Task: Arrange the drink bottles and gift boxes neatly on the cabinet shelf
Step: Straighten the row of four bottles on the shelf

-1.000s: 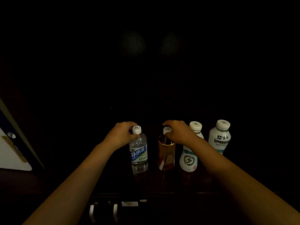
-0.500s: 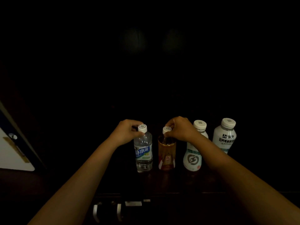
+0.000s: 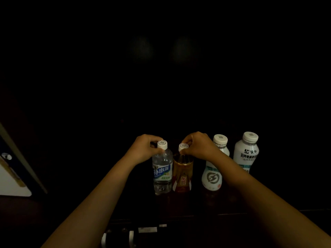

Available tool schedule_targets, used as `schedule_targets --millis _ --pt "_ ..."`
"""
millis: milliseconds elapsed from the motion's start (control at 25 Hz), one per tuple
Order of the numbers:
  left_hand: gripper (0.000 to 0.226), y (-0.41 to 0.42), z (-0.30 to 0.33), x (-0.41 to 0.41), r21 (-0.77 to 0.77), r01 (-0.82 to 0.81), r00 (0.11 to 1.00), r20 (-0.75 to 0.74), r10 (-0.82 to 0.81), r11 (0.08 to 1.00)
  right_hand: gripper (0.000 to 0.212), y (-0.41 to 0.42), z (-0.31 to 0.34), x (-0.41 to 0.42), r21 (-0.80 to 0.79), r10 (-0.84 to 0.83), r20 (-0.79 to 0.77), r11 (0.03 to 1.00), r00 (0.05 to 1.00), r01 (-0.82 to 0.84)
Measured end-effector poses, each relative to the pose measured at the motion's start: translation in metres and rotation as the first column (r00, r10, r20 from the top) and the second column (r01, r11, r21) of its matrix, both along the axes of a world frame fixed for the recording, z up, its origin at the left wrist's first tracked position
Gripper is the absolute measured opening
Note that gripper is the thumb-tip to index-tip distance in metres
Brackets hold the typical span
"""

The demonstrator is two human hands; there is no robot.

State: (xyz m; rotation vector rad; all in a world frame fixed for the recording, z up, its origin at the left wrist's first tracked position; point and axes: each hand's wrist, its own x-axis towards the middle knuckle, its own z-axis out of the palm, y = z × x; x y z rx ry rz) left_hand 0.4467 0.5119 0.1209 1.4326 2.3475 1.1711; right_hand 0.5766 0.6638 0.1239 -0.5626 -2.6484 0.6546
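Several bottles stand in a row on a dark cabinet shelf (image 3: 197, 203). My left hand (image 3: 146, 148) grips the white cap of a clear water bottle (image 3: 162, 173) with a blue and white label. My right hand (image 3: 198, 144) pinches the cap of an amber drink bottle (image 3: 182, 176) that stands touching the water bottle. To the right stand a white bottle with a round grey logo (image 3: 213, 176), partly behind my right forearm, and a wider white bottle with dark lettering (image 3: 246, 154). No gift box shows.
The cabinet interior above and behind the bottles is black and unreadable. A white and blue panel (image 3: 12, 179) leans at the left edge. Pale metal fittings (image 3: 132, 235) sit below the shelf's front edge.
Both hands have shifted rightward with their bottles. The clear water bottle now stands against the amber bottle, and both sit closer to the white bottles.
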Motion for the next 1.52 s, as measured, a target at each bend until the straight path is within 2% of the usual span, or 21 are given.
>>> schedule_targets --millis 400,600,680,920,1040,1200,1360,1520 --pt "0.041 0.009 -0.009 0.006 0.046 -0.048 0.999 0.009 0.048 0.998 0.027 0.008 0.000 0.008 -0.046 -0.001 -0.014 0.999 1.000 0.000" --pt "0.040 0.008 -0.013 0.002 0.054 -0.070 0.997 -0.009 0.071 0.996 0.049 0.008 0.008 0.010 -0.036 0.011 0.019 0.999 1.000 -0.011" --pt "0.039 0.007 -0.015 0.001 0.053 -0.059 0.998 -0.016 0.060 0.997 0.048 0.019 0.020 0.021 -0.031 -0.014 -0.033 0.999 0.999 0.013" --pt "0.052 0.005 -0.021 -0.002 0.056 -0.052 0.999 0.016 0.051 0.997 0.037 0.048 0.032 0.058 0.153 -0.139 -0.224 0.972 0.965 0.176" --pt "0.051 0.001 -0.027 0.002 0.084 -0.034 0.999 0.018 0.033 0.996 0.039 0.053 0.026 0.067 0.163 -0.173 -0.156 0.966 0.972 0.198" --pt "0.031 0.006 -0.018 -0.001 0.108 -0.024 0.999 -0.039 0.029 0.994 0.029 0.055 0.021 0.068 0.129 -0.214 -0.111 0.965 0.970 0.228" --pt "0.033 0.007 -0.018 -0.003 0.104 -0.041 0.998 -0.046 0.046 0.994 0.030 0.058 0.021 0.067 0.132 -0.215 -0.038 0.967 0.976 0.218" --pt "0.032 0.008 -0.021 -0.004 0.123 -0.052 0.998 -0.031 0.056 0.991 0.031 0.059 0.022 0.066 0.091 -0.188 -0.033 0.978 0.982 0.190"
